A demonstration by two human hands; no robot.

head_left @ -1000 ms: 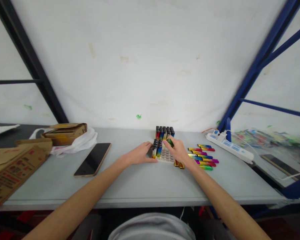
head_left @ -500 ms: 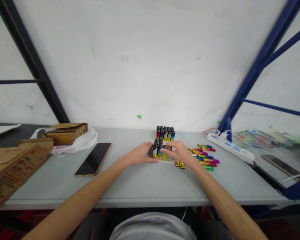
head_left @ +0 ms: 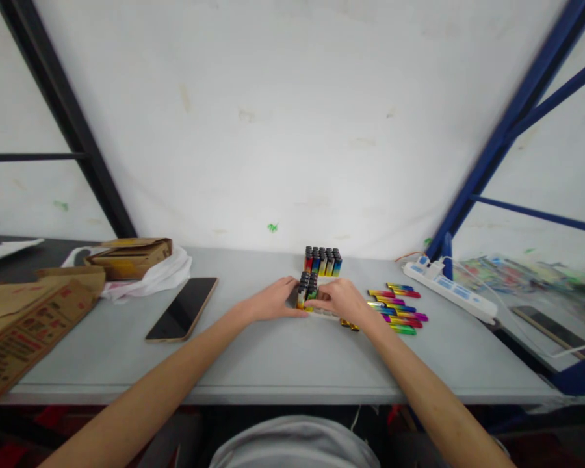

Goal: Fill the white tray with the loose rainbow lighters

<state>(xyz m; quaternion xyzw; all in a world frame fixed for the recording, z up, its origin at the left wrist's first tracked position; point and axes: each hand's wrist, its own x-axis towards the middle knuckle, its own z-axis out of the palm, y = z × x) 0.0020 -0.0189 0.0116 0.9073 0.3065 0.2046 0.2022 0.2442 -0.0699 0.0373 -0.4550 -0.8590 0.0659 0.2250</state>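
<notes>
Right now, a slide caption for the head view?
Left hand and right hand at black-topped lighters standing in a pale tray.

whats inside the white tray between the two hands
Lighters with black tops stand upright at the left end of the white tray. The right hand covers most of the rest, so what sits beneath cannot be seen.

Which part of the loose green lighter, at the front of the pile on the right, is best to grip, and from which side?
Probably the middle of its long sides, pinched from above and the near side: the green lighter lies flat, roughly left to right, with other lighters crowding its far side and table in front.
</notes>
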